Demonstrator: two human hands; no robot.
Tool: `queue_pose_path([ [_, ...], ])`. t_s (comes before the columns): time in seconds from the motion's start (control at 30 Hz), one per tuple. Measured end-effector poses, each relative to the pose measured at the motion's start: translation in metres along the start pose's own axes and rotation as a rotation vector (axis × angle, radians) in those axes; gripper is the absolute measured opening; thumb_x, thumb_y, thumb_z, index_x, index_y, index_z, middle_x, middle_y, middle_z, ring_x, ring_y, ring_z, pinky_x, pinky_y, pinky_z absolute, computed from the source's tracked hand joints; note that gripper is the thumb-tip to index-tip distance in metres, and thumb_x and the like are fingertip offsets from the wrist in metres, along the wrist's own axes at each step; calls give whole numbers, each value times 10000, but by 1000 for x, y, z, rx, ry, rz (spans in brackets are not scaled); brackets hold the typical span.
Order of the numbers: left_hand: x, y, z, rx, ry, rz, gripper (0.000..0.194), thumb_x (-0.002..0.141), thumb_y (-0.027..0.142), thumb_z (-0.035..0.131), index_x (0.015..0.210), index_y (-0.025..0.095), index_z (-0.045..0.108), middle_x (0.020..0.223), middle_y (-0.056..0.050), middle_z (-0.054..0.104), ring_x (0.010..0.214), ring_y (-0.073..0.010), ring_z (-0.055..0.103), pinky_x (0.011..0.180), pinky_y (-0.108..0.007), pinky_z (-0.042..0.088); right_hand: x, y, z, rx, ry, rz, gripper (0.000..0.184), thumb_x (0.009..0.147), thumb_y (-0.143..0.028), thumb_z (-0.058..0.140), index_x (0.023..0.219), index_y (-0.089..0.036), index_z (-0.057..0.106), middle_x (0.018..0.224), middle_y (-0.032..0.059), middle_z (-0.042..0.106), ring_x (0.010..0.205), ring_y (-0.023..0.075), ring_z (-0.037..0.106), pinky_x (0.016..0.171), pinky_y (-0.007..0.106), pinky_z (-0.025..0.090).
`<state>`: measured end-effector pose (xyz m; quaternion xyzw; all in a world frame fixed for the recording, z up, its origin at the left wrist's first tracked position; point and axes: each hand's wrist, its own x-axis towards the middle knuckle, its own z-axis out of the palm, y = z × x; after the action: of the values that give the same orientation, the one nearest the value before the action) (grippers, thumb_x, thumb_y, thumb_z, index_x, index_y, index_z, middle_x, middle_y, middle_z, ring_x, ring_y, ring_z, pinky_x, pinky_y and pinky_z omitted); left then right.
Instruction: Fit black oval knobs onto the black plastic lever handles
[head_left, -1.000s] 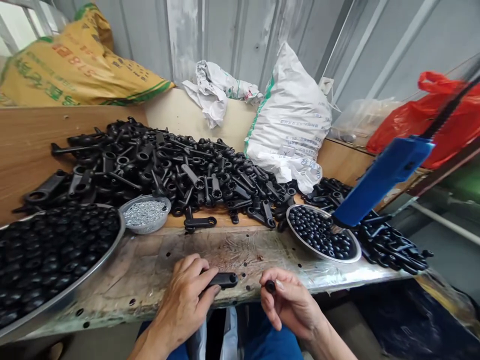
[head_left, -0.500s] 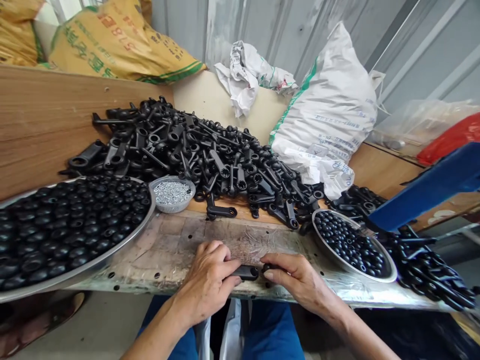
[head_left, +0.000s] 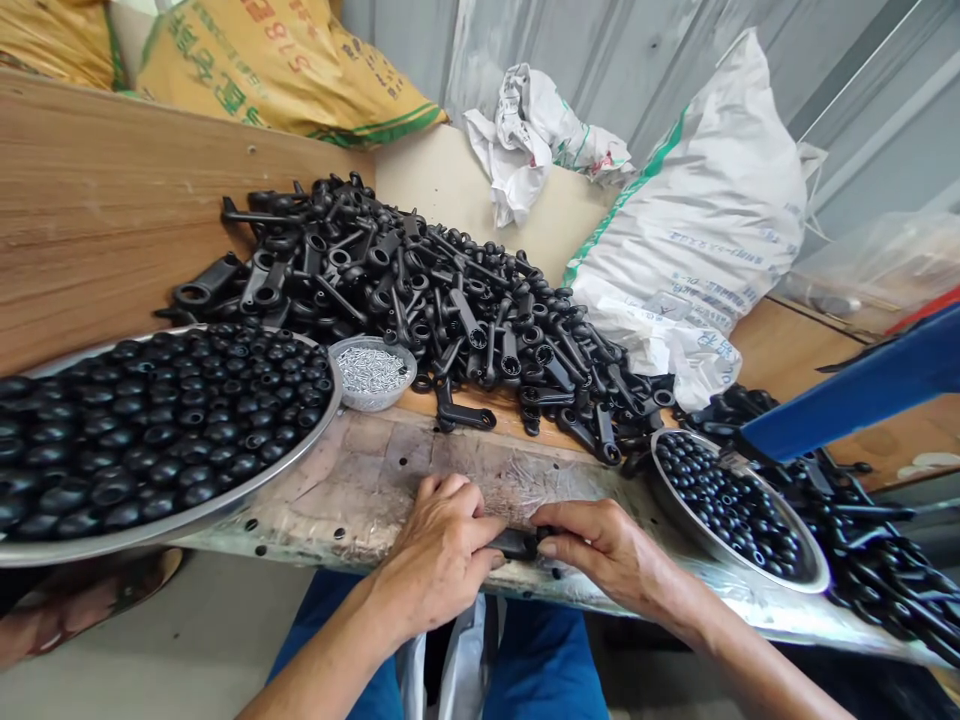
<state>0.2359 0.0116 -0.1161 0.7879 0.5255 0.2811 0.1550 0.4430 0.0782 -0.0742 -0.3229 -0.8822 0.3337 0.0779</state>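
Note:
Low over the table's front edge, my left hand (head_left: 442, 545) is closed on a black plastic crank handle (head_left: 516, 545), which points to the right. My right hand (head_left: 611, 550) pinches a small black part (head_left: 544, 533) against the handle's right end. Fingers cover most of that part, so its exact shape is hidden. Behind the hands, a single crank handle (head_left: 466, 415) lies in front of a large pile of similar black crank handles (head_left: 450, 290).
On the left stands a wide metal basin (head_left: 326, 415) of black knobs, beside a clear bowl (head_left: 375, 400) of small metal pins. A smaller metal bowl (head_left: 814, 570) of black pieces is at right. A blue bar (head_left: 855, 380) slants near more handles (head_left: 900, 570).
My right hand has brought the small black part leftward against the handle's end; a gap showed there before. The whole view has shifted slightly.

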Motion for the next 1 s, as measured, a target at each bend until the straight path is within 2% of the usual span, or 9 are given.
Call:
queue_pose_path([
  [0.3, 1, -1, 1, 18, -7, -1, 108, 794, 241, 670, 757, 196, 579, 818, 13, 456, 870, -169, 394, 773, -334, 286, 3, -8, -3, -93, -68, -50, 129, 906, -216, 492, 901, -160, 607, 684, -34, 527, 611, 96, 458, 575, 182, 315],
  [0.4, 1, -1, 0, 28, -14, -4, 115, 800, 251, 664, 749, 194, 578, 815, 9, 454, 871, -171, 395, 769, -333, 290, 4, -8, -4, -198, -73, -110, 134, 906, -178, 478, 916, -158, 610, 708, -12, 560, 622, 112, 489, 587, 206, 313],
  [0.5, 1, -1, 0, 37, -15, -4, 120, 805, 256, 654, 744, 191, 574, 810, 4, 453, 862, -173, 395, 755, -331, 292, 6, -10, -5, -336, -82, -179, 124, 879, -136, 486, 843, -135, 604, 719, 34, 575, 622, 145, 508, 572, 241, 296],
  [0.63, 1, -1, 1, 36, -7, -6, 116, 809, 256, 646, 741, 192, 577, 806, -3, 456, 860, -179, 395, 755, -337, 291, 10, -17, -5, -492, -103, -272, 84, 846, -96, 514, 821, -117, 591, 686, 46, 548, 588, 153, 483, 535, 263, 250],
  [0.73, 1, -2, 2, 32, -11, -7, 112, 805, 263, 650, 745, 194, 585, 813, -10, 460, 866, -185, 396, 754, -342, 289, 12, -21, -2, -590, -121, -301, 148, 872, -96, 459, 764, -117, 559, 654, 39, 521, 557, 146, 441, 522, 279, 210],
  [0.8, 1, -2, 2, 32, -8, -5, 98, 808, 260, 644, 757, 196, 589, 818, -12, 464, 868, -188, 397, 759, -347, 289, 13, -20, 0, -580, -113, -304, 236, 923, -144, 386, 756, -117, 551, 638, 39, 504, 542, 143, 420, 518, 282, 202],
  [0.9, 2, -2, 0, 22, -4, -4, 80, 820, 255, 630, 783, 196, 592, 821, -14, 471, 868, -187, 397, 767, -349, 293, 11, -12, 3, -432, -84, -260, 370, 996, -287, 294, 846, -108, 581, 643, 43, 506, 553, 143, 437, 523, 268, 240],
  [1.0, 1, -2, -1, 11, -11, -2, 94, 816, 247, 637, 769, 188, 581, 823, -13, 470, 869, -185, 398, 766, -343, 296, 6, -5, 6, -254, -40, -178, 385, 1002, -371, 330, 909, -112, 598, 667, 39, 529, 579, 136, 476, 543, 244, 297],
])
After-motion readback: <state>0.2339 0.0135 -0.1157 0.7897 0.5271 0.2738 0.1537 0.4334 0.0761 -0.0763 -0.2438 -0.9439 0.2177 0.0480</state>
